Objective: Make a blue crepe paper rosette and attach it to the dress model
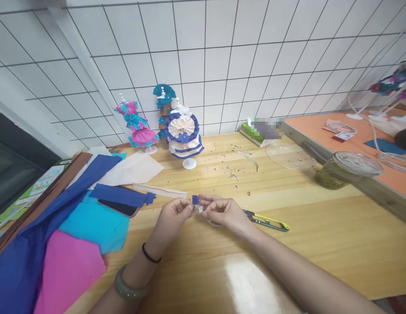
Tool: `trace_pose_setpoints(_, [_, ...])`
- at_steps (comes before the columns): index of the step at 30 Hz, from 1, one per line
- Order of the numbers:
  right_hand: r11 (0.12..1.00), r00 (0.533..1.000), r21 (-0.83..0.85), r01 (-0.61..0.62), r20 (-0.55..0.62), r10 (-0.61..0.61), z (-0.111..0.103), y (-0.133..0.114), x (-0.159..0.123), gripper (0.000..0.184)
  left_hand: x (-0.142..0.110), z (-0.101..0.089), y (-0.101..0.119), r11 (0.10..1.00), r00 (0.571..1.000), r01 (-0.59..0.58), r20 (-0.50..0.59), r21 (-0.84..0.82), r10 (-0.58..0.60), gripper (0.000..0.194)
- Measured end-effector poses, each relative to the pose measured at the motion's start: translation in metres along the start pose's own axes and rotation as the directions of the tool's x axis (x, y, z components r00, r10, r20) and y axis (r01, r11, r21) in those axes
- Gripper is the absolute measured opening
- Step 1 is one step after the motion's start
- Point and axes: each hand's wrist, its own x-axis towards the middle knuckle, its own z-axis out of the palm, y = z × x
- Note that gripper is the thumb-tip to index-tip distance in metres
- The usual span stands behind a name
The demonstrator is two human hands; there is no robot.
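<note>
Over the middle of the table, my left hand [176,216] pinches a small piece of blue paper [195,199] between thumb and fingertips. Close beside it on the right, my right hand [224,213] has thumb and index finger pressed together at a small white bit [200,209]; its other fingers reach toward the blue piece. Under the right hand a round clear rim shows in part. Yellow-handled thread snips [268,221] lie just right of that hand. A blue paper flower [151,199] rests left of my left hand, at the end of a folded blue paper strip [119,195].
Blue, turquoise [96,222] and pink paper sheets [68,270] cover the left side, partly over a phone [124,208]. Mini dress forms in paper dresses, one white and blue [183,131], stand at the back. Paper scraps, a clear lid [289,157] and a jar [346,170] lie rightward.
</note>
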Motion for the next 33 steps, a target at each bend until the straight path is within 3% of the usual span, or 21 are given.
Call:
trace_pose_setpoints(6, [0.997,1.000,0.078,0.009,0.003,-0.009,-0.005,0.002,0.001,0.022,-0.001,-0.001,0.006,0.997,0.999,0.029,-0.023,-0.073,-0.031,0.015])
trace_pose_setpoints(13, [0.991,0.982,0.048,0.122,-0.148,-0.114,0.000,0.000,0.001,0.026,-0.004,0.002,0.013,0.989,0.999,0.047,0.010,-0.137,-0.046,0.014])
trace_pose_setpoints(18, [0.972,0.977,-0.185,0.145,-0.128,-0.170,0.012,0.006,-0.002,0.027,-0.005,0.003,0.009,0.997,1.000,0.015,0.020,-0.072,-0.013,0.016])
trace_pose_setpoints(22, [0.921,0.965,-0.344,0.185,-0.115,-0.237,0.013,0.011,-0.002,0.017,-0.006,0.005,0.007,1.000,1.000,-0.017,0.009,-0.007,0.017,0.015])
trace_pose_setpoints(28, [0.904,0.957,-0.365,0.221,-0.096,-0.273,0.009,0.014,-0.001,0.014,-0.006,0.005,0.008,1.000,1.000,-0.019,0.023,0.005,0.019,0.016])
trace_pose_setpoints(33, [0.917,0.968,-0.317,0.241,0.005,-0.252,0.007,0.014,0.000,0.016,-0.006,0.004,0.008,0.997,0.995,0.046,0.090,-0.055,-0.041,0.016])
